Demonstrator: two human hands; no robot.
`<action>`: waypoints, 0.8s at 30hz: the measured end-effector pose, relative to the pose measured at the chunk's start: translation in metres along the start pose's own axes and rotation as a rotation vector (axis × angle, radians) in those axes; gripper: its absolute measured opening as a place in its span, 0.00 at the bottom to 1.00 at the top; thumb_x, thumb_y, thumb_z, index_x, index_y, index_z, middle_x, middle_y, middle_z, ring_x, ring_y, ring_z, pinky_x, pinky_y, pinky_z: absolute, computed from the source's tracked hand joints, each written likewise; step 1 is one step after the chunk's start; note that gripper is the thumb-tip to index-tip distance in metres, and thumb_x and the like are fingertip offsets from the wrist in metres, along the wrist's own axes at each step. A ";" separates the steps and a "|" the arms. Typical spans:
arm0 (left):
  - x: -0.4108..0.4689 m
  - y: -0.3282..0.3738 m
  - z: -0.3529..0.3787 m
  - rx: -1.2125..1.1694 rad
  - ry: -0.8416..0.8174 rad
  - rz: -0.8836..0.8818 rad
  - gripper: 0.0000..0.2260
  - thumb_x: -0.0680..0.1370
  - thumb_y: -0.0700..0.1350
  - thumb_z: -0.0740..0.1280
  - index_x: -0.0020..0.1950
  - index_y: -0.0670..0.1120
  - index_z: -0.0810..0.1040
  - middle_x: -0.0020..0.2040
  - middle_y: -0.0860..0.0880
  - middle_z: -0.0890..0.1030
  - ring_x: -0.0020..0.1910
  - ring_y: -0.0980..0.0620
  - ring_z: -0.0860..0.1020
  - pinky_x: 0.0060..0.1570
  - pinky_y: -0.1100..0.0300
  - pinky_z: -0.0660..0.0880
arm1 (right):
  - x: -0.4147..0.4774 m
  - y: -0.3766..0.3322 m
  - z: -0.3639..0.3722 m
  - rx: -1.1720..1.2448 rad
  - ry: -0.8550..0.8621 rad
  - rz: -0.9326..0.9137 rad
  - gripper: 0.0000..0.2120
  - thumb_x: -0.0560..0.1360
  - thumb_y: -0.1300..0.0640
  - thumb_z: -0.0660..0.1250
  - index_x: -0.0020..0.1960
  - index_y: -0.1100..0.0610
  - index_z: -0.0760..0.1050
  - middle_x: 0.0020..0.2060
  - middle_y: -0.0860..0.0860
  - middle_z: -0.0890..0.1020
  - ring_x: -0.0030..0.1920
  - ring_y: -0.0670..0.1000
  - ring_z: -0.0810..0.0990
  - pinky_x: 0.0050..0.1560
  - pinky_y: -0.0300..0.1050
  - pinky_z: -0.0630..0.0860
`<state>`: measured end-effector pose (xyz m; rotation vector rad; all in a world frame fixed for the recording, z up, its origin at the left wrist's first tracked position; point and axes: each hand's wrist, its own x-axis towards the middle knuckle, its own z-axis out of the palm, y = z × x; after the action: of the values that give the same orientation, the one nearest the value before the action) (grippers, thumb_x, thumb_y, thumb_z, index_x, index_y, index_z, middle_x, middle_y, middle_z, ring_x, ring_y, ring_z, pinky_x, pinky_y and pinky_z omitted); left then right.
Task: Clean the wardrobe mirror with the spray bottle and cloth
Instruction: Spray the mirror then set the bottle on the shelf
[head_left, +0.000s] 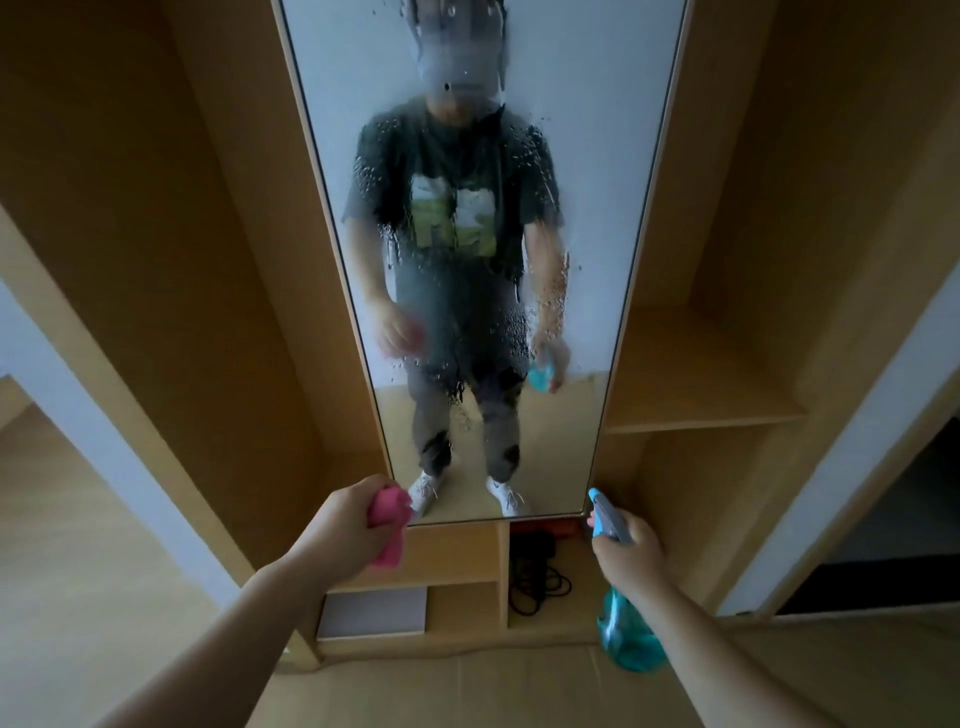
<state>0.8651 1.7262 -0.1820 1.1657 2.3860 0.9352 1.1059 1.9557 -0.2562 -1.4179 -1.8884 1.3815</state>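
Now wet mirror (587, 130), cloth (387, 525), spray bottle (626, 634)

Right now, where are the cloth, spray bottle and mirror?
cloth (388, 545): head view, hanging pink end.
spray bottle (621, 639): head view, teal body.
mirror (597, 156): head view, glass, upper right part.

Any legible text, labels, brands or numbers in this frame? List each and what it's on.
None legible.
On the shirt print reflected in the mirror: blurred by spray drops, unreadable.
On the spray bottle: no label visible.
On the cloth: no text visible.
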 end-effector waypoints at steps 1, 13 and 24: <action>-0.001 -0.001 0.001 0.030 -0.016 0.001 0.13 0.73 0.46 0.72 0.49 0.62 0.75 0.45 0.56 0.80 0.43 0.59 0.79 0.31 0.69 0.75 | -0.003 0.000 -0.003 -0.015 -0.008 0.009 0.19 0.73 0.59 0.62 0.61 0.47 0.76 0.47 0.52 0.80 0.46 0.53 0.79 0.43 0.46 0.77; 0.020 -0.015 0.028 0.023 0.030 -0.057 0.12 0.74 0.46 0.72 0.43 0.63 0.73 0.43 0.58 0.79 0.43 0.61 0.77 0.36 0.68 0.73 | 0.029 0.010 0.028 -0.073 -0.128 -0.017 0.14 0.75 0.65 0.61 0.58 0.54 0.76 0.39 0.50 0.77 0.37 0.48 0.76 0.32 0.37 0.69; 0.056 -0.005 0.028 -0.016 0.101 0.022 0.15 0.73 0.41 0.72 0.50 0.60 0.74 0.45 0.59 0.78 0.44 0.62 0.77 0.35 0.71 0.71 | 0.056 0.010 0.025 -0.067 -0.135 -0.028 0.12 0.73 0.65 0.60 0.52 0.52 0.76 0.38 0.53 0.77 0.40 0.55 0.76 0.40 0.46 0.72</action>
<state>0.8429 1.7796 -0.2057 1.1666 2.4441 1.0413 1.0690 1.9942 -0.2889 -1.3549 -2.0493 1.4454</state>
